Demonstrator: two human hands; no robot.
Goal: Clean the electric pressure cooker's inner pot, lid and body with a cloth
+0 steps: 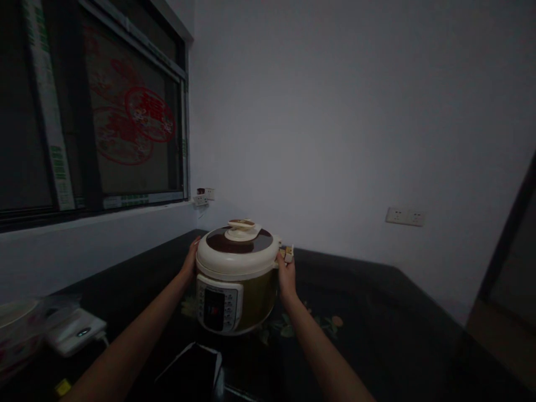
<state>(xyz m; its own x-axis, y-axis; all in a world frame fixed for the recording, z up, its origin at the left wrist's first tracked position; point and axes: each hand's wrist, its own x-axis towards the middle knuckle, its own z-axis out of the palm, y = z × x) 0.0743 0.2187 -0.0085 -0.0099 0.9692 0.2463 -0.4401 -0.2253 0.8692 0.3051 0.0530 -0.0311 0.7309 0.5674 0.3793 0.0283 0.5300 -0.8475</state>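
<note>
An electric pressure cooker [257, 301], cream and olive-gold with a brown-topped lid, stands upright on the dark table, its lid on. The control panel on its front faces me, and a display shows faint red marks. My left hand [191, 261] grips the cooker's left side, with its fingers partly hidden behind the body. On the opposite side, my right hand [287, 276] closes around the side handle area. A small cream and tan piece [288, 254] shows by its fingers; whether it belongs to the cooker I cannot tell.
A dark table [355, 312] with a floral print extends to the wall. At the left lie a white device [77, 332] with a cable and a patterned bowl [19, 335]. Near the front is a dark, light-edged object [190, 371]. Wall sockets [405, 216] are behind.
</note>
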